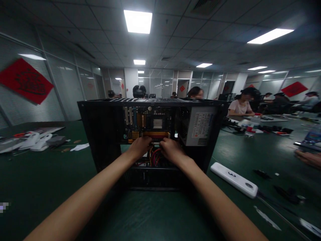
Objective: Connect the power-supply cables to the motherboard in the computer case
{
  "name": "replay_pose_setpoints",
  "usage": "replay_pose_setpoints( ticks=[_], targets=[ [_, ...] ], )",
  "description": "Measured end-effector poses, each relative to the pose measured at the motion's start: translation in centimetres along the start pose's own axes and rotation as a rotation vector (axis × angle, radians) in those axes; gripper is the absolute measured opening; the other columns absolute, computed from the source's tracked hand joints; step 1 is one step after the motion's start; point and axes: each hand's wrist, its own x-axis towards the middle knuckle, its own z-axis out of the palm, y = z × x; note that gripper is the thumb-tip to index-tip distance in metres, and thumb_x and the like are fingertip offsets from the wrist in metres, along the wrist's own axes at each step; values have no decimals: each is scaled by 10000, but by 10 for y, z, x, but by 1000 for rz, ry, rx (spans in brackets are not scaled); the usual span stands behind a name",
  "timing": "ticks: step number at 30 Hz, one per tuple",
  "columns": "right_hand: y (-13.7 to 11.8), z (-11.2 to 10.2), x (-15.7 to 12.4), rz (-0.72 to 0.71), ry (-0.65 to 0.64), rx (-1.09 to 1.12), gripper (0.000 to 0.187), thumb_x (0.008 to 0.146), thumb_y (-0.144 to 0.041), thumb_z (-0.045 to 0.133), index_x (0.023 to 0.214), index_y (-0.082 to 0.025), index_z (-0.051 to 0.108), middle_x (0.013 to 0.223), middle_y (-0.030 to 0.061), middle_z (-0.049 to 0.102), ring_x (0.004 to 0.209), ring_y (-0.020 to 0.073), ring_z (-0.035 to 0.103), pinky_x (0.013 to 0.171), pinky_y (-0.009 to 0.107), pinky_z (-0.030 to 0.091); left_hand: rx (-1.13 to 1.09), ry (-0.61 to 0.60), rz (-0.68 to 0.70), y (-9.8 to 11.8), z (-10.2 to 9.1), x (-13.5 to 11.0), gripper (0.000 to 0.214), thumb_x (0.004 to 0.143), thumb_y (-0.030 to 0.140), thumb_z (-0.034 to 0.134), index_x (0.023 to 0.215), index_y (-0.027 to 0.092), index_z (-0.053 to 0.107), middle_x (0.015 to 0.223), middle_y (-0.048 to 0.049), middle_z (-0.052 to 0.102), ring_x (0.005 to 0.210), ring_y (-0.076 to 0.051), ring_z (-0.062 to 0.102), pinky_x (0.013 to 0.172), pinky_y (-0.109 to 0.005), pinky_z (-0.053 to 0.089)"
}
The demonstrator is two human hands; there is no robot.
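Note:
A black computer case (100,134) stands on the table with its side off, showing the motherboard (147,116) inside. Both hands reach in at the motherboard's lower edge, by the yellow and red memory slots (157,134). My left hand (140,147) is closed, fingers pinched at the left end of a thin strip that looks like a memory stick (155,143). At the strip's other end, my right hand (172,150) pinches too. The fingers cover most of the strip, so whether it sits in a slot cannot be seen. Coloured cables (155,157) hang just below the hands.
The power supply (199,126) fills the case's upper right. A white power strip (234,179) lies right of the case, with small black parts nearby. Plastic bags (37,140) lie on the left, a bottle (253,124) stands at right. A person's hand (308,158) shows at the right edge.

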Motion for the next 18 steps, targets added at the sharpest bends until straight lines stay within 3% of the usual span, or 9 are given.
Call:
replay_pose_setpoints(
  ticks=[4,8,18],
  targets=[
    [-1,-1,0,-18,14,25,161,857,-146,566,968,-138,682,1063,124,635,1072,263,580,835,304,465,25,-37,-6,0,1,3,203,908,221,567,1054,160,695,1059,-112,715,981,-267,685,822,-332,521],
    [0,1,2,1,-45,89,192,868,-120,544,1013,-134,669,1077,118,622,972,215,625,792,274,463,34,-63,-7,-1,2,5,214,916,248,561,1037,170,718,1038,-116,727,956,-260,695,816,-324,522],
    [1,6,2,-54,-38,80,221,859,-104,528,1041,-133,649,1082,111,611,966,226,633,771,279,454,-32,-79,29,-3,3,8,220,906,184,536,979,167,743,996,-124,737,962,-234,694,855,-305,511]
  ],
)
